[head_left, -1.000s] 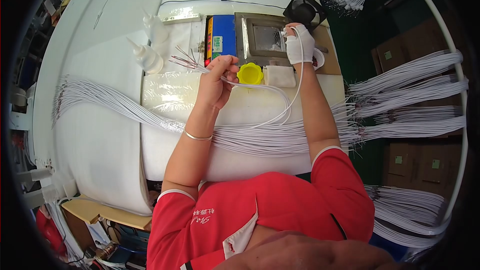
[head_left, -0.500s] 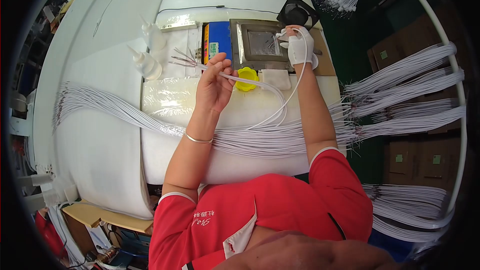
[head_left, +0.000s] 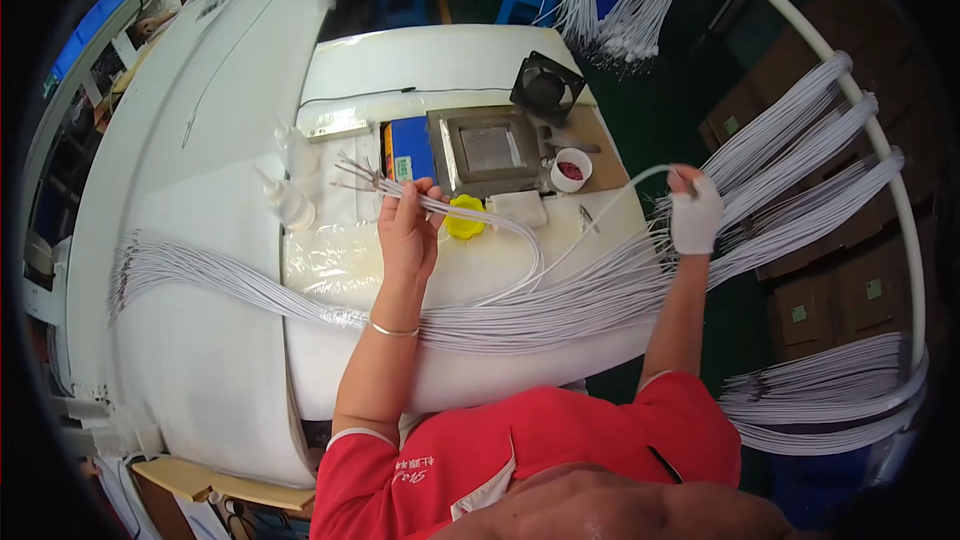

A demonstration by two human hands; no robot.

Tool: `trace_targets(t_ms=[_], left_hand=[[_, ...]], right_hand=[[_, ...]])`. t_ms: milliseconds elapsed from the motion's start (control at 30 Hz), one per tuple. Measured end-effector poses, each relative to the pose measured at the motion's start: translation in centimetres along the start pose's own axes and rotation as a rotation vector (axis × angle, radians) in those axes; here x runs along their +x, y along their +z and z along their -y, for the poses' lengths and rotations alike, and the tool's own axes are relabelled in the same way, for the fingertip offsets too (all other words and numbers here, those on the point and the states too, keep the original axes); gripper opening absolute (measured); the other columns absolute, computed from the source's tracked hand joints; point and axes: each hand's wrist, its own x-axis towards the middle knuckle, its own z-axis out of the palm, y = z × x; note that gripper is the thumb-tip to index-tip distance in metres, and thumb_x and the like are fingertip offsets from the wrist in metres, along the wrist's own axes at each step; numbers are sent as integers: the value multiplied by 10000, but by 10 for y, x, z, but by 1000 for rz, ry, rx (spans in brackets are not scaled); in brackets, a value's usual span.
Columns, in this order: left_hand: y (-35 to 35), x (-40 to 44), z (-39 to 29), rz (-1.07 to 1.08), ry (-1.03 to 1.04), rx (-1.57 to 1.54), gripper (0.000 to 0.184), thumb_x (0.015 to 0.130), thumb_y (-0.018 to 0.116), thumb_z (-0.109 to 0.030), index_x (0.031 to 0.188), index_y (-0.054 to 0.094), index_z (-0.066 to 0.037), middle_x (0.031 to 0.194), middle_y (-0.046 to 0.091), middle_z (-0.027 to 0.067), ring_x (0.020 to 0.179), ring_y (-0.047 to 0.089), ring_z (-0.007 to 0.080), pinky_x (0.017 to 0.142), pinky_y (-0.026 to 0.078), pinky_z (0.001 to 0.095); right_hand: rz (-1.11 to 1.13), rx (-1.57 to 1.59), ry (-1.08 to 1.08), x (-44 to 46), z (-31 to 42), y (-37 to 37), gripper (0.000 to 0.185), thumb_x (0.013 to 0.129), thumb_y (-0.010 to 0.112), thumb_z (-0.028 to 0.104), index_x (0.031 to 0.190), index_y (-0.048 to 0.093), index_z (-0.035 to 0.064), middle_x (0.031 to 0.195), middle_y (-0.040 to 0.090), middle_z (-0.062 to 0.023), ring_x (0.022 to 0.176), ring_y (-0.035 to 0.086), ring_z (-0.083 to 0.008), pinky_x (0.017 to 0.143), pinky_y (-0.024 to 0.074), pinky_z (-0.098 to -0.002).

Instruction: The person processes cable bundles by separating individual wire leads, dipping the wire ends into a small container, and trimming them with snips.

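My left hand [head_left: 408,235] is closed around several white cables [head_left: 505,223]; their stripped, split wire ends [head_left: 358,176] stick out to the upper left. Off to the right, my right hand [head_left: 696,218], in a white fingerless covering, pinches one white cable [head_left: 648,175] near its end. That cable curves back down to the table. Below both hands a long bundle of white cables [head_left: 520,325] lies across the padded table. Nearest my left hand are a yellow flower-shaped dish [head_left: 465,218] and a folded white cloth [head_left: 518,208].
Farther back sit a metal pot with a square well [head_left: 490,148], a blue box [head_left: 411,150], a black fan [head_left: 547,86] and a white cup with dark red contents [head_left: 571,170]. Squeeze bottles [head_left: 288,202] stand at left. Cable bundles hang on a white rail [head_left: 880,145] at right.
My right hand has moved from beside the metal pot out to the right, carrying the cable end; the cup now shows. My left hand keeps its cables. The view has tilted up.
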Motion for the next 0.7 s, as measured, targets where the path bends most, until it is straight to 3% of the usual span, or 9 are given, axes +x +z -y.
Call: trace_targets(t_ms=[33,100,133,233,267,333,400,500,700], left_hand=[[1,-2,0,-43,31,46,131,895,534,-173,952,536,-54,898,596,40,803,586,108,726,527,288],[5,1,1,-90,68,92,132,895,537,-175,954,536,-57,885,593,33,785,581,96,699,527,273],[7,3,3,-66,82,98,137,896,537,-180,958,535,-58,869,586,27,767,570,87,668,516,260],[-5,-4,5,-102,129,143,146,899,537,-190,966,531,-61,836,572,15,731,548,67,608,496,232],[-7,0,6,-69,122,127,146,902,533,-187,962,528,-54,818,563,16,710,538,71,592,478,223],[-12,1,6,-30,127,120,147,904,528,-185,958,525,-47,800,553,18,690,527,75,576,460,215],[-14,3,8,97,176,99,145,908,521,-194,953,533,-56,772,555,25,698,530,93,600,446,238],[-2,-1,7,189,217,93,133,906,520,-172,932,536,-42,721,539,23,645,513,100,591,440,235],[9,-10,1,175,150,166,104,888,539,-113,950,539,-29,633,497,3,525,452,85,541,423,221]], right_hand=[[0,-257,-77,-6,-16,-22,181,787,627,124,932,626,16,847,634,-75,764,596,-193,705,467,-284],[428,-769,343,-13,-19,-56,198,778,629,122,940,627,9,879,638,-112,801,599,-233,744,462,-308],[444,-771,338,-16,-32,-65,198,778,629,122,940,627,9,879,638,-112,801,599,-233,744,462,-308],[321,-624,102,-31,-72,-57,207,776,628,124,948,629,10,892,641,-118,808,601,-230,743,459,-303],[348,-603,88,-28,-52,-43,207,776,628,124,948,629,10,892,641,-118,808,601,-230,743,459,-303],[332,-138,44,-19,24,-10,204,768,629,109,947,630,11,901,642,-120,800,605,-218,732,461,-295],[460,60,-16,-17,66,33,198,763,629,94,941,631,9,889,642,-118,790,608,-204,715,466,-291],[561,190,-431,-32,124,93,194,747,647,157,902,641,39,809,610,-136,777,603,-265,677,471,-319],[647,298,-374,-48,162,139,151,734,656,170,812,642,41,767,614,-131,728,604,-301,646,474,-358]])
